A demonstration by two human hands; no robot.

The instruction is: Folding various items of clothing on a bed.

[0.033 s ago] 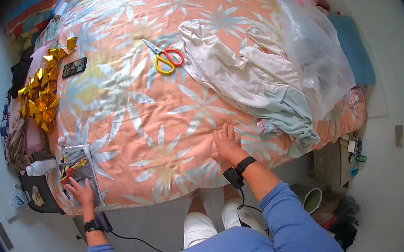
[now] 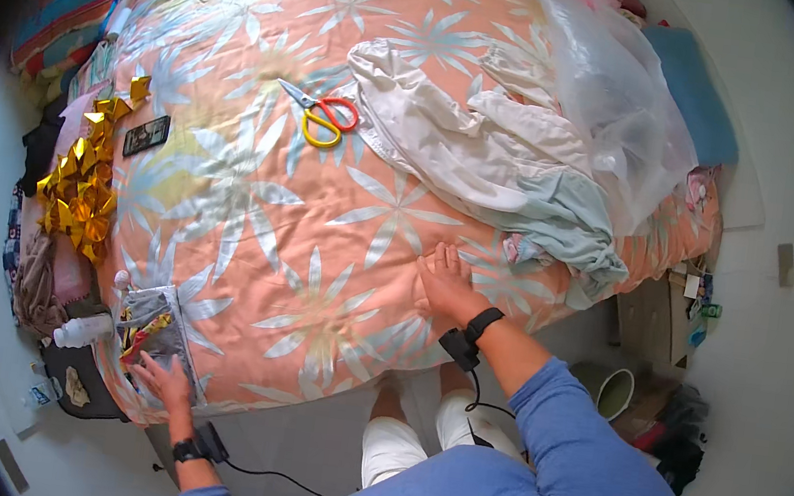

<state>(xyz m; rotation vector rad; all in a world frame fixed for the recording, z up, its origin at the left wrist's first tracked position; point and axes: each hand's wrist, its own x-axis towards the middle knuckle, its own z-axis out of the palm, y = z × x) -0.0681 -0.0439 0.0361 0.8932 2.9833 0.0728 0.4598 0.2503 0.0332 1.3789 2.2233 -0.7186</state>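
Note:
My right hand point(image 2: 445, 279) lies flat on the orange bedspread point(image 2: 323, 204) with its fingers stretched out and nothing in it. To the left, my left hand point(image 2: 163, 378) reaches over a clear zip pouch point(image 2: 171, 324) at the bed's near left corner. Its fingers are spread, close to small red and yellow wrapped pieces point(image 2: 145, 332) in or on the pouch; whether they touch is hard to tell. Beyond my right hand is a crumpled white and pale green garment point(image 2: 488, 150). Scissors point(image 2: 319, 115) with one red and one yellow handle lie open beside it.
Gold folded foil pieces point(image 2: 83, 185) and a black phone point(image 2: 146, 134) lie along the left side. A white bottle point(image 2: 82, 330) is near the pouch. A clear plastic bag point(image 2: 622, 107) covers the far right. Below the bed's right edge stands a bin point(image 2: 614, 394).
My left hand and forearm have shifted slightly to the right over the pouch. My right hand stays in place on the bedspread.

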